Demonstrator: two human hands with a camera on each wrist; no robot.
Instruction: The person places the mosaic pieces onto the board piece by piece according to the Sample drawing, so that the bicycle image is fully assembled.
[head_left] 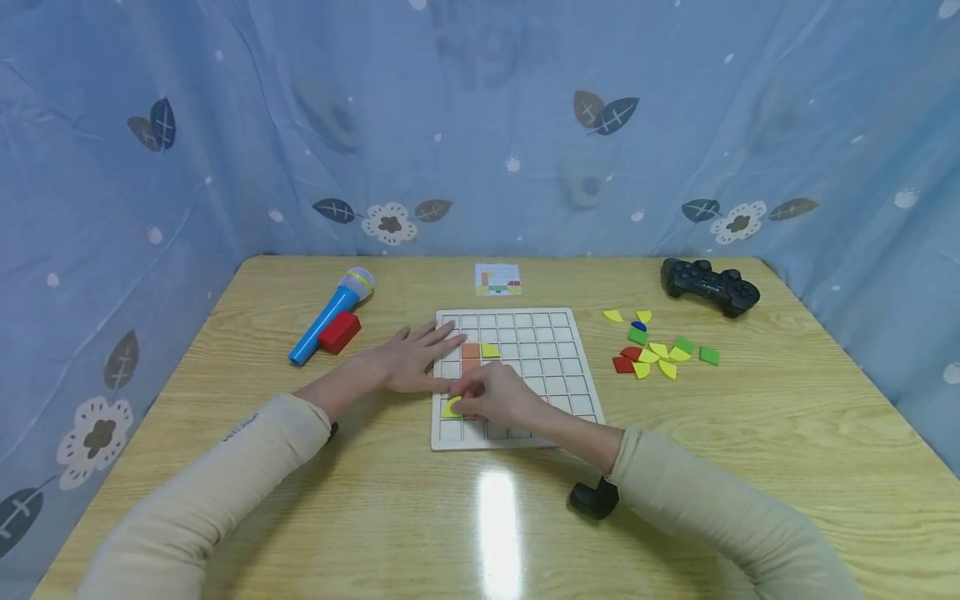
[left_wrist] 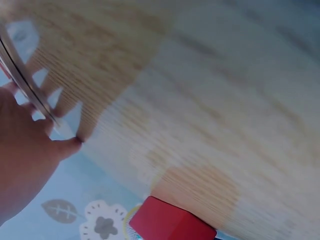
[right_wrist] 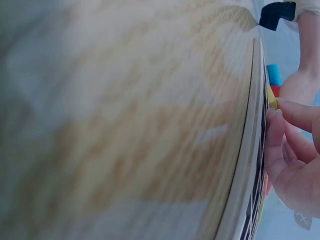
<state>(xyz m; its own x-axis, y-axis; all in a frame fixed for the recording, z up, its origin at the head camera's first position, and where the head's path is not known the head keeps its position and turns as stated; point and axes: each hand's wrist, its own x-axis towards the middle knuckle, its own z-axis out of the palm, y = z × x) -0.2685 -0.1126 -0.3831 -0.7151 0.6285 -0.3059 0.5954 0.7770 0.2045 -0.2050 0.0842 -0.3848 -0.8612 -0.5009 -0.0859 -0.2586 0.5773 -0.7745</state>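
Observation:
A white grid board (head_left: 540, 367) lies on the table. My left hand (head_left: 411, 360) rests with spread fingers over its left edge. With its fingertips low over the board's left columns, my right hand (head_left: 498, 396) pinches a yellow quarter-round tile (head_left: 452, 407). In the right wrist view, the thumb and a finger meet at this yellow tile (right_wrist: 272, 97), right at the board's surface. Orange tiles (head_left: 471, 351) sit in a column of cells, partly hidden by the right hand. Beside the top one is another yellow tile (head_left: 490, 351).
Loose yellow, green, red and blue tiles (head_left: 658, 350) lie right of the board. A small printed pattern card (head_left: 497, 280) lies behind it. At the left are a blue toy microphone (head_left: 326, 321) and a red block (head_left: 340, 332); a black game controller (head_left: 708, 285) is at the back right.

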